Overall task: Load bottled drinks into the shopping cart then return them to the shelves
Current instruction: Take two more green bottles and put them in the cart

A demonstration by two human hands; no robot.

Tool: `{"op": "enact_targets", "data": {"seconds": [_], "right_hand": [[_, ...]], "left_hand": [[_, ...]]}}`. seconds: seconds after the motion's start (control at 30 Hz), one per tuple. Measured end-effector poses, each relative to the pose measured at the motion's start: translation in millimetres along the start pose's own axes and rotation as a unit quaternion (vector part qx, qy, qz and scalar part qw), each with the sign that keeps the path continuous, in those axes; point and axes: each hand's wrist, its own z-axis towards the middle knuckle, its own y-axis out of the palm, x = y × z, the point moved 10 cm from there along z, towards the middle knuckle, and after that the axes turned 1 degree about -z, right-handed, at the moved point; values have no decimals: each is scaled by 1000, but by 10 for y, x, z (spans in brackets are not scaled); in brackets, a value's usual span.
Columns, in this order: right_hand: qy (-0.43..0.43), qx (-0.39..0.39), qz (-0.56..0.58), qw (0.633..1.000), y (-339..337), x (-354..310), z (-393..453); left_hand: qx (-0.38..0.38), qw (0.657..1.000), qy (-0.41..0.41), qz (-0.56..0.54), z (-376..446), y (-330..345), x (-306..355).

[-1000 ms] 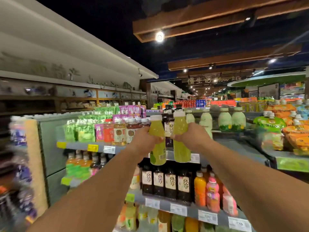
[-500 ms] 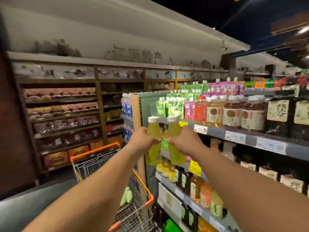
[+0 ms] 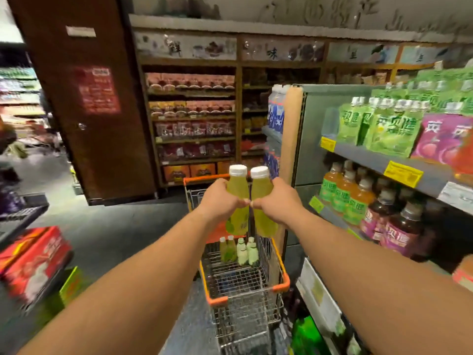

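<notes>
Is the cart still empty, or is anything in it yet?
Not empty: four small bottles stand upright at the far end of the shopping cart.

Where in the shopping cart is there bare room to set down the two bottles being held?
The near part of the shopping cart shows bare wire floor, bordered by the orange rim and the bottles in the cart. The far end is crowded: those bottles stand together there. The left hand and right hand each hold a yellow-green bottle above it.

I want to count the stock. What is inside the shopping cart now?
Four small bottles stand at the far end of the shopping cart. The two held bottles and the hands hide the part beyond them.
</notes>
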Motion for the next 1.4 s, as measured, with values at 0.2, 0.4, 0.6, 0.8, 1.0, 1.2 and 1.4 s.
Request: {"op": "enact_targets", "data": {"seconds": [0.2,0.4,0.6,0.8,1.0,1.2,1.4], "right_hand": [[14,-51,-10,999,910,136,761],[39,-80,1,996,1590,347,1367],[47,-128,-8,991,2234,613,1862],[69,-170,-26,983,2911,1054,2439],[92,-212,-49,972,3822,1680,3158],[100,-259,-35,960,4989,2331,3806],[141,-268,-19,953,6099,2986,4225]], "left_hand": [[7,998,-62,4,694,-56,-963],[-8,995,-100,6,1251,-14,-1647],[-31,988,-145,45,1697,102,-2302],[-9,977,-203,63,2242,274,-2979],[9,957,-278,82,2812,735,-3914],[20,926,-364,99,3340,1218,-5156],[61,895,-422,129,3803,1458,-6346]]}}
